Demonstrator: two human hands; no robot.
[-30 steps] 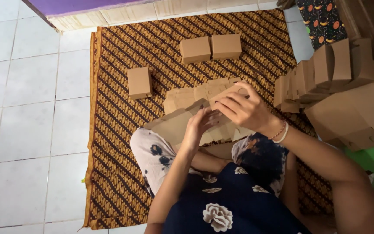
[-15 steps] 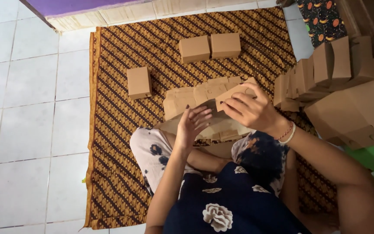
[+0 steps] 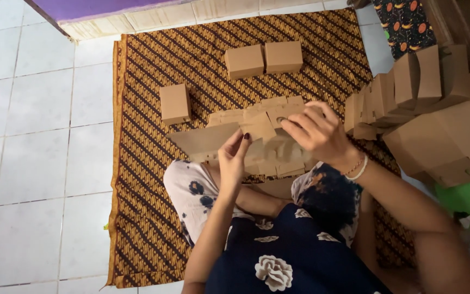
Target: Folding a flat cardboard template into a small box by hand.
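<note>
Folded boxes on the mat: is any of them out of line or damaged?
No damage shows. Two folded boxes stand neatly side by side at the far end, but a single box sits apart to the left, slightly turned. The stack of boxes on the right leans.

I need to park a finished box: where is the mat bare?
Bare mat lies left of the single box, and between it and the box pair. Crowded: the flat cardboard pile under both hands, and the stacked boxes at right.

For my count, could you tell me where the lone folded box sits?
In the head view, the lone folded box sits on the patterned mat, left of the flat cardboard pile.
</note>
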